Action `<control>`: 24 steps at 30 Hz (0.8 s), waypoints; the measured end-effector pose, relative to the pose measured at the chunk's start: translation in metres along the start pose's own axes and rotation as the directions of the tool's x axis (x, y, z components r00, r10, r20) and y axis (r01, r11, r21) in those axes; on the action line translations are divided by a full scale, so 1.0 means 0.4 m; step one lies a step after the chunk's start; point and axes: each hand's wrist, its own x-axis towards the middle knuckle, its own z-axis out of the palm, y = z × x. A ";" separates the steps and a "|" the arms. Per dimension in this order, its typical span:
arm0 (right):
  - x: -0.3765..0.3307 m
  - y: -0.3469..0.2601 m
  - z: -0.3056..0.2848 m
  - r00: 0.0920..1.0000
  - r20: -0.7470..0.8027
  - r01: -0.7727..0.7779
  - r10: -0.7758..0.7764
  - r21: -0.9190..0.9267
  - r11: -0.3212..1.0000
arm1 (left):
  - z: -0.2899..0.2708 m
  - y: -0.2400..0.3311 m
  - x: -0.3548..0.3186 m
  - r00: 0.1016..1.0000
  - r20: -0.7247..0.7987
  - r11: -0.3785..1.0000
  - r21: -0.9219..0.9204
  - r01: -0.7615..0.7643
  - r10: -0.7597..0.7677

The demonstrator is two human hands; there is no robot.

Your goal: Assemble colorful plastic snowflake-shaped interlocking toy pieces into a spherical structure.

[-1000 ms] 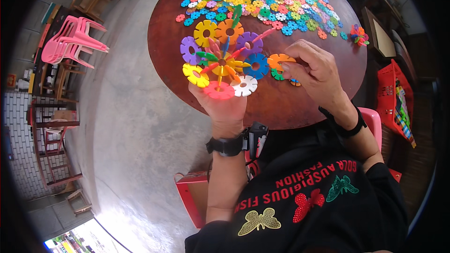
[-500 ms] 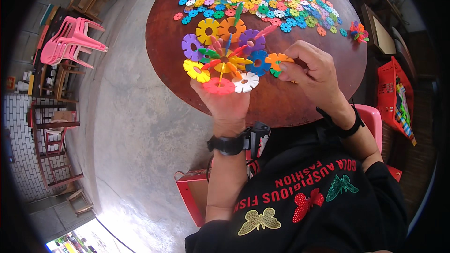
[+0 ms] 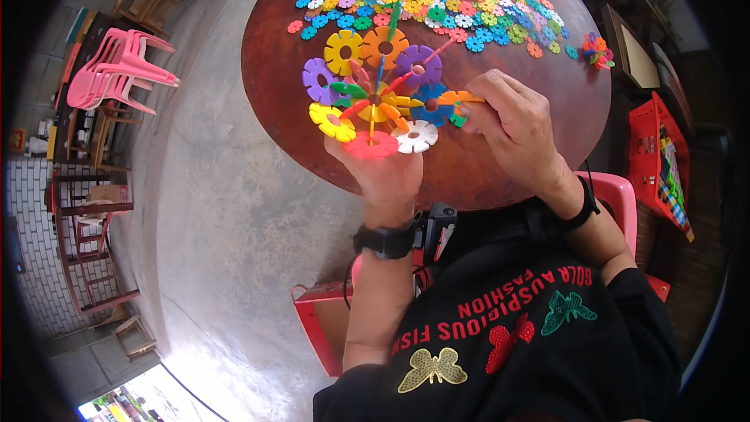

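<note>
My left hand is closed under a flower-like assembly of slotted plastic discs and holds it up above the near table edge. A ring of yellow, orange, purple, blue, white and red discs surrounds its centre. My right hand pinches an orange slotted disc, turned nearly edge-on, against the blue disc on the assembly's right side. A green disc shows partly below the orange one. The fingertips of my left hand are hidden behind the assembly.
Many loose coloured discs cover the far part of the round brown table. A small built cluster sits at its right edge. A red basket stands at the right, pink stools at the left, and a red box below.
The orange disc in my right hand has turned from showing its face to nearly edge-on, at the blue disc. My left hand and the assembly have shifted slightly.
</note>
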 end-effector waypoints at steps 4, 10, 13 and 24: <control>0.029 0.030 -0.026 0.990 0.092 -0.114 0.102 0.134 0.984 | -0.004 0.026 -0.007 0.981 0.189 0.998 0.046 0.038 -0.046; 0.076 0.049 -0.099 0.980 0.164 -0.145 0.112 0.203 0.968 | 0.012 0.057 0.002 0.978 0.173 0.978 -0.150 0.142 -0.116; 0.088 0.056 -0.110 0.984 0.174 0.019 -0.027 0.043 0.999 | -0.017 0.045 0.016 0.936 0.017 0.925 -0.151 0.349 -0.350; -0.032 0.225 -0.073 0.912 0.378 0.033 0.161 -0.457 0.889 | -0.059 0.065 0.035 0.983 0.105 0.953 -0.251 0.173 -0.151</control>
